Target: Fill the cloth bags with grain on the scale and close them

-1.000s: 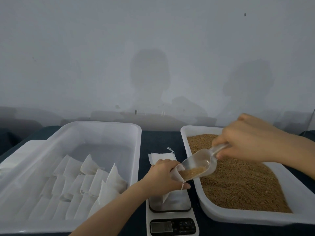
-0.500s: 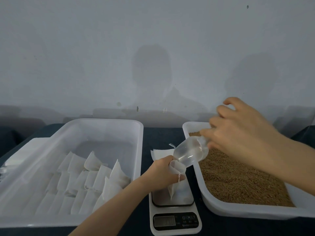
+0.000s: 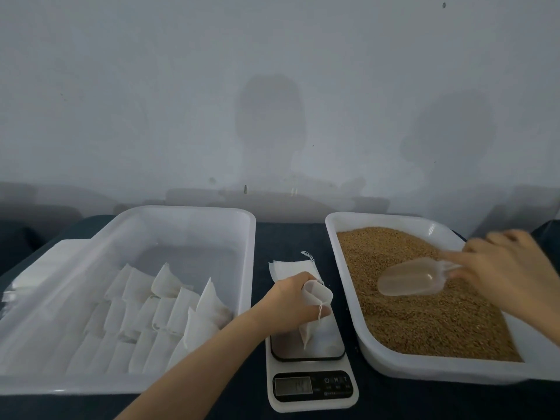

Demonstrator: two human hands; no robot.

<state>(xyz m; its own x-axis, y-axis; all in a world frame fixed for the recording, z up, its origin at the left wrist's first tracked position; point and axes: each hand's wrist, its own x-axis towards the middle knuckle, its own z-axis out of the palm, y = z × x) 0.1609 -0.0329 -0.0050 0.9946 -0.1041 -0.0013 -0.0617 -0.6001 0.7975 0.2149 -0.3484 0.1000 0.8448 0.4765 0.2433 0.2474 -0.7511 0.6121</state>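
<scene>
Scale: a white digital kitchen scale (image 3: 312, 386) sits nearest, between two tubs, its display facing the viewer; the reading is too blurred to make out.
Left hand: the left hand (image 3: 288, 301) reaches in from the lower left and hangs over the scale's platform, fingers curled around the top of a cloth bag.
Cloth bag: the white cloth bag (image 3: 316, 328) hangs from that grip, mouth held open towards the right, its bottom resting on the platform and a drawstring dangling at the front.
Left tub: a white plastic tub (image 3: 248, 268) left of the scale holds rows of filled bags (image 3: 169, 313) leaning on one another.
Grain tray: a white tray (image 3: 342, 268) right of the scale holds brown grain (image 3: 424, 322).
Scoop: a clear plastic scoop (image 3: 409, 280) lies low over the grain, mouth pointing left, well apart from the bag.
Right hand: the right hand (image 3: 509, 268), blurred, grips the scoop's handle over the tray's right side.
Empty bags: a flat stack of empty bags (image 3: 291, 268) lies just behind the left hand.
Bench: a dark bench (image 3: 288, 237) carries everything.
Wall: a pale grey wall (image 3: 272, 86) stands behind.
</scene>
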